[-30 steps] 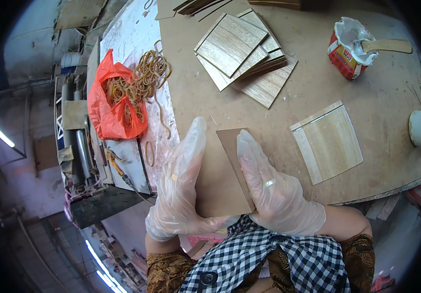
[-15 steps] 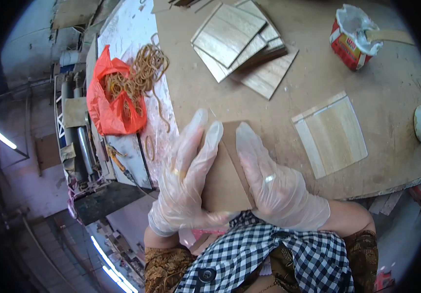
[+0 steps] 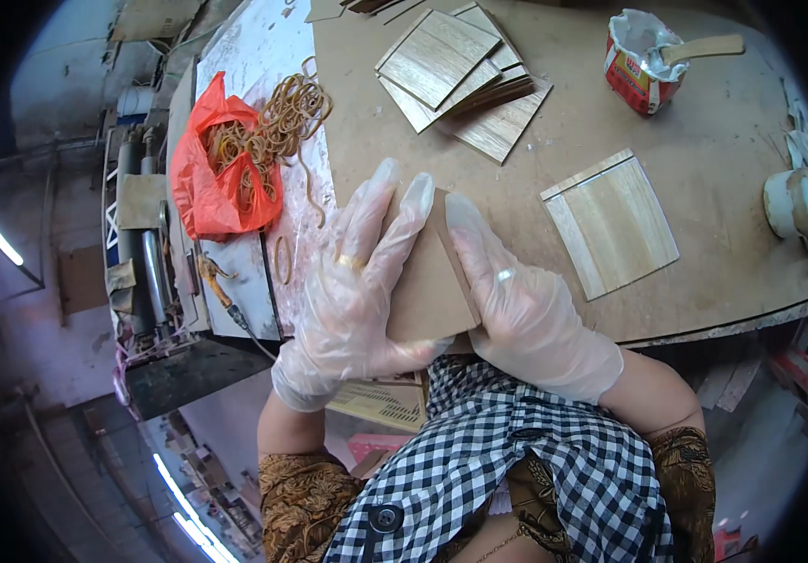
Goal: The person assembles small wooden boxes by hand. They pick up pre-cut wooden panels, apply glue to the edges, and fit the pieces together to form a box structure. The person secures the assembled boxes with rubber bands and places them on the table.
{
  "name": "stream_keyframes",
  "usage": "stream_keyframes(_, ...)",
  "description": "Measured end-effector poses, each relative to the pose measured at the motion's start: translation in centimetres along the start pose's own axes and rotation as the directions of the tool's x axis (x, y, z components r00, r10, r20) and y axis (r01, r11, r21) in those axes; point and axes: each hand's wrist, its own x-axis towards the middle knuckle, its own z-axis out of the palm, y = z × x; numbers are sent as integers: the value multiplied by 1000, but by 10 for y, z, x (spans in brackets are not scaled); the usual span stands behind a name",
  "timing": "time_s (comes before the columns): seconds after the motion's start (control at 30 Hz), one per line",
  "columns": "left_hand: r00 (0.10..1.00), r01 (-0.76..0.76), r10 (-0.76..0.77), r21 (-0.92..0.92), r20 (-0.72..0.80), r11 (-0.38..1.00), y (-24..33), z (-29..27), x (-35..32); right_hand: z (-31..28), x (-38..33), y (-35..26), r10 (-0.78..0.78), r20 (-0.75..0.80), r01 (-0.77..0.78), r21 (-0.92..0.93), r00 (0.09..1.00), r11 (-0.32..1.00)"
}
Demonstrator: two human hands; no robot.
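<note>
A flat brown board piece (image 3: 427, 296), with a thick side edge, lies between my two gloved hands near the table's front edge. My left hand (image 3: 343, 296), in a thin translucent glove, clasps its left side, thumb stretched along the near edge. Against the right side presses my right hand (image 3: 535, 314), gloved the same way, fingers pointing forward. The underside of the piece is hidden. To the right rests a single pale wooden panel (image 3: 615, 225) with a strip along its far edge. Farther off is a fanned stack of similar panels (image 3: 441, 56).
A red tub (image 3: 638, 84) of white paste holds a wooden stick (image 3: 704, 49) at the back right. White jars (image 3: 798, 202) stand at the right edge. On the left, a red plastic bag (image 3: 202, 192) spills tan rubber bands (image 3: 296, 113). An orange-handled corded tool (image 3: 216, 281) lies nearby.
The whole view has shifted, so the table's things sit higher. Both hands, still around the brown piece, have moved slightly farther forward over the table.
</note>
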Motion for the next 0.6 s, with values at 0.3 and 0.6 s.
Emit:
stream_keyframes(0.3,906,-86,-71,-347,-416,934,-5,4,-25,-66,24,-15,60,138,-111,401,989,909)
stream_keyframes(0.6,676,-110,-715,-984,-177,139,-11,61,-45,-6,79,-19,179,63,-189,262,982,946)
